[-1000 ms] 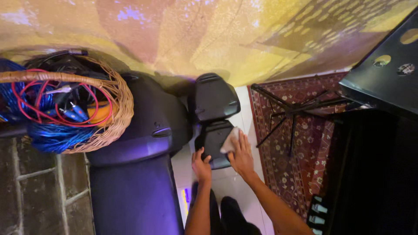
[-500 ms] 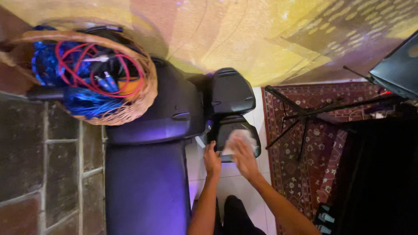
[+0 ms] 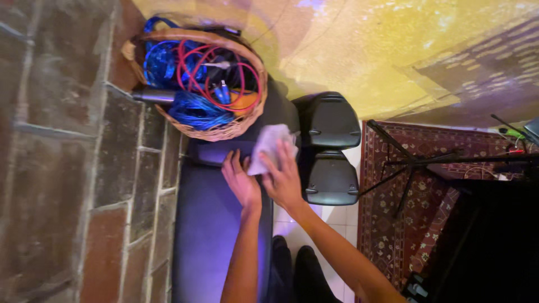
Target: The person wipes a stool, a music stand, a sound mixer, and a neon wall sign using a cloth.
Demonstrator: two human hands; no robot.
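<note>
1. Right hand (image 3: 283, 179) presses a crumpled grey cloth (image 3: 269, 147) under spread fingers onto the dark speaker cabinet (image 3: 216, 224), flat for wiping contact.
2. Left hand (image 3: 240, 180) rests open beside it, touching the cabinet, apparently bracing.
3. Wicker basket (image 3: 224, 130) of cables sits just beyond both hands.

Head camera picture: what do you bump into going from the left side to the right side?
Brown stone brick wall → round wicker basket of blue and red cables → left hand → right hand holding a grey cloth → black moulded speaker → red patterned rug.
</note>
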